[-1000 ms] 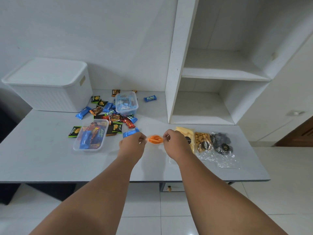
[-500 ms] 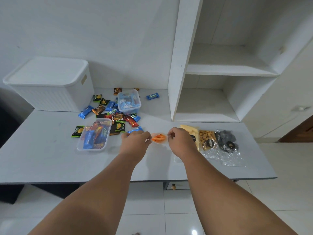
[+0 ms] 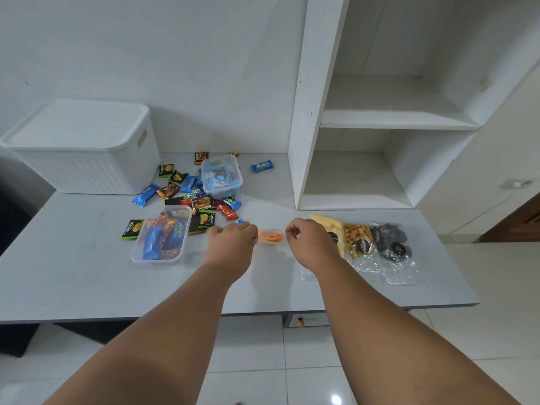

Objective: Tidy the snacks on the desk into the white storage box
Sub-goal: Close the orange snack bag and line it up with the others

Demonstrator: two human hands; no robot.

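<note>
Snack packet [image 3: 270,237], pinched endwise between left hand [image 3: 233,244] and right hand [image 3: 312,244], may tear if tugged apart.

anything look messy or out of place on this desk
Yes: small wrapped snack bars lie scattered at all angles on the grey desk beside the lidded white storage box. Left hand and right hand pinch a clear packet of orange snacks.
</note>
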